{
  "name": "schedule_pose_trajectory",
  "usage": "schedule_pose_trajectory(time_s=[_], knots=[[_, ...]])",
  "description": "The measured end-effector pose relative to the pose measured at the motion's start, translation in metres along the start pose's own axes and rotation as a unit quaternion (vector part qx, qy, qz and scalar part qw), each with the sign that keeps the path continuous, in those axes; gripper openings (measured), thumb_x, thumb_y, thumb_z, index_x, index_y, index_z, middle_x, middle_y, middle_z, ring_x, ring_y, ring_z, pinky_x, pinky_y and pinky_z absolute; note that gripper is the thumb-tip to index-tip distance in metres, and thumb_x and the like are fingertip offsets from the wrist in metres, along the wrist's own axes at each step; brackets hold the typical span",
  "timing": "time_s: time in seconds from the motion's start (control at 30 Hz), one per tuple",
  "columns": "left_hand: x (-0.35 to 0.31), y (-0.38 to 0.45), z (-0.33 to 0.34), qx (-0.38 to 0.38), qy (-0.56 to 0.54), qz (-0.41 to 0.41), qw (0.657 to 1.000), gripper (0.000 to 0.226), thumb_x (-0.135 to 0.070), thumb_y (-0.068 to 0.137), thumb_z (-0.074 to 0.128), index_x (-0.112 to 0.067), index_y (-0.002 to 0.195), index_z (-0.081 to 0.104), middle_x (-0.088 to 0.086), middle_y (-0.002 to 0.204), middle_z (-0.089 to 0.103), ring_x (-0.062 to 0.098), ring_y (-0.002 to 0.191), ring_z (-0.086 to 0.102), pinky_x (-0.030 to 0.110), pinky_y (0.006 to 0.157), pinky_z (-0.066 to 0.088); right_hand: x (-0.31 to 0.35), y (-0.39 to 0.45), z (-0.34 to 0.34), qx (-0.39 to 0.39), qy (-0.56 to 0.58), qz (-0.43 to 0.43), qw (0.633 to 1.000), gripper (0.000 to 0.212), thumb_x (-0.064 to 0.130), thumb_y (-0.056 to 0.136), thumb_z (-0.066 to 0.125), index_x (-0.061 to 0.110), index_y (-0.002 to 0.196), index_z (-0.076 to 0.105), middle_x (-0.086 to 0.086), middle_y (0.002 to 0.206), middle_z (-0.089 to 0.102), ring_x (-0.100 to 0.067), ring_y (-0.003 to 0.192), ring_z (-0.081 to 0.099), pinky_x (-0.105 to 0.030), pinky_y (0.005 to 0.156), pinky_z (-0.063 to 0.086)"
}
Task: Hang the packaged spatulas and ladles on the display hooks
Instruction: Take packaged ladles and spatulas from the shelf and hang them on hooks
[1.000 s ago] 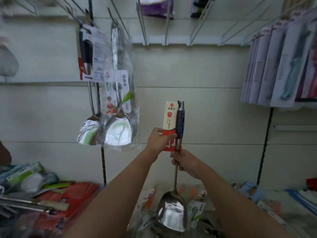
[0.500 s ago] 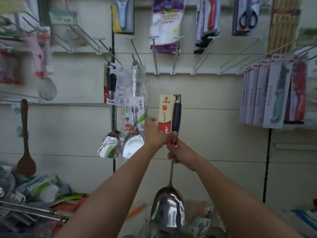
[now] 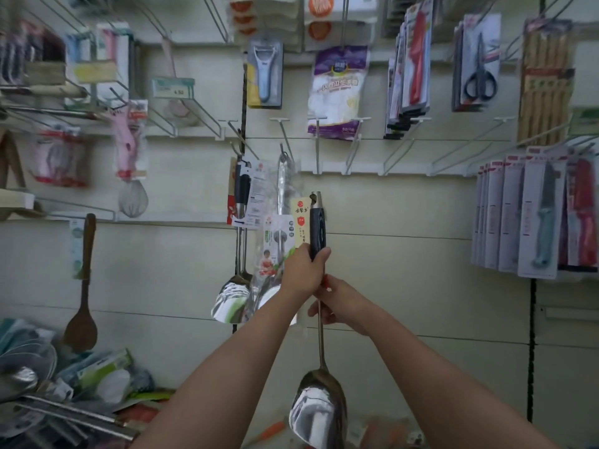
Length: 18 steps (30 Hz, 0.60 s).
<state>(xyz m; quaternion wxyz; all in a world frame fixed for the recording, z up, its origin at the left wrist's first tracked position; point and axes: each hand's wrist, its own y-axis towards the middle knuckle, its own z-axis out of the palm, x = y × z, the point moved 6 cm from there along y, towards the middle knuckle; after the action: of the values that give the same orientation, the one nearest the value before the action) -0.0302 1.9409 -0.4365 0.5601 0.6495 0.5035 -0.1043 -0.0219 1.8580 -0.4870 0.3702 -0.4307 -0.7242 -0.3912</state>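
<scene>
I hold a steel spatula (image 3: pixel 319 413) upright, its dark handle and cream-and-red label card pointing up. My left hand (image 3: pixel 303 270) grips the lower part of the handle and card. Just below, my right hand (image 3: pixel 337 301) pinches the thin metal shaft. The handle's top sits below an empty white display hook (image 3: pixel 319 147). To the left, two packaged spatulas (image 3: pixel 231 303) hang from hooks, one in a clear bag.
Several empty wire hooks (image 3: pixel 402 153) run along the rail to the right. Packaged knives (image 3: pixel 538 218) hang at the right; a peeler (image 3: pixel 265 76), a glove pack (image 3: pixel 337 92) and scissors (image 3: pixel 479 63) above. More packaged utensils (image 3: pixel 74 396) lie piled on the shelf at lower left.
The spatula has risen toward the hooks with both hands still on it. My view has tilted upward, so the upper rows of goods now show.
</scene>
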Motion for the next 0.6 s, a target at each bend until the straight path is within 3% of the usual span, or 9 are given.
schedule_pose_trajectory(time_s=[0.1,0.27,0.37,0.47,0.53,0.6], knots=[[-0.001,0.005,-0.012,-0.007,-0.012,0.001,1.000,0.032,-0.035,0.096,0.047,-0.004,0.104,0.052,0.007,0.094,0.054,0.024,0.090,0.052,0.028,0.074,0.038,0.012,0.004,-0.003,-0.022,-0.041,0.002,0.999,0.031,0.027,0.097,0.045,0.006,0.119,0.053,-0.010,0.090,0.062,-0.013,0.061,0.053,-0.024,0.060,0.048],[0.000,0.014,-0.039,-0.040,0.008,0.008,0.999,0.030,-0.034,0.095,0.050,-0.004,0.098,0.051,0.006,0.087,0.052,0.021,0.083,0.050,0.028,0.069,0.038,0.041,0.014,-0.008,-0.055,-0.057,-0.027,0.997,0.036,0.033,0.093,0.053,0.008,0.119,0.055,-0.002,0.091,0.059,-0.014,0.071,0.056,-0.023,0.061,0.047],[0.004,0.022,-0.056,-0.048,0.003,-0.006,0.999,0.028,-0.034,0.095,0.051,-0.006,0.090,0.044,0.002,0.076,0.049,0.020,0.079,0.049,0.025,0.058,0.033,0.058,0.023,-0.007,-0.069,-0.067,-0.035,0.995,0.053,0.046,0.091,0.053,0.009,0.128,0.049,-0.006,0.115,0.060,-0.019,0.095,0.060,-0.029,0.074,0.051],[0.005,0.035,-0.077,-0.051,-0.027,-0.021,0.998,0.027,-0.032,0.096,0.048,-0.006,0.092,0.045,0.005,0.083,0.053,0.020,0.080,0.051,0.026,0.065,0.035,0.080,0.033,-0.004,-0.084,-0.071,-0.054,0.993,0.068,0.050,0.089,0.053,0.012,0.141,0.032,-0.007,0.132,0.049,-0.022,0.112,0.055,-0.037,0.090,0.052],[0.008,0.044,-0.087,-0.041,-0.059,-0.026,0.997,0.026,-0.030,0.097,0.047,-0.005,0.093,0.047,0.003,0.079,0.053,0.019,0.077,0.052,0.025,0.060,0.037,0.094,0.038,0.002,-0.079,-0.061,-0.066,0.993,0.061,0.046,0.090,0.054,0.014,0.139,0.034,-0.003,0.119,0.052,-0.020,0.108,0.054,-0.040,0.096,0.049],[0.011,0.051,-0.093,-0.016,-0.100,-0.034,0.994,0.026,-0.029,0.097,0.047,-0.003,0.096,0.052,0.007,0.085,0.059,0.023,0.083,0.058,0.027,0.067,0.047,0.103,0.044,0.008,-0.064,-0.043,-0.073,0.994,0.041,0.041,0.093,0.053,0.020,0.126,0.042,0.002,0.104,0.055,-0.017,0.102,0.054,-0.040,0.097,0.048]])
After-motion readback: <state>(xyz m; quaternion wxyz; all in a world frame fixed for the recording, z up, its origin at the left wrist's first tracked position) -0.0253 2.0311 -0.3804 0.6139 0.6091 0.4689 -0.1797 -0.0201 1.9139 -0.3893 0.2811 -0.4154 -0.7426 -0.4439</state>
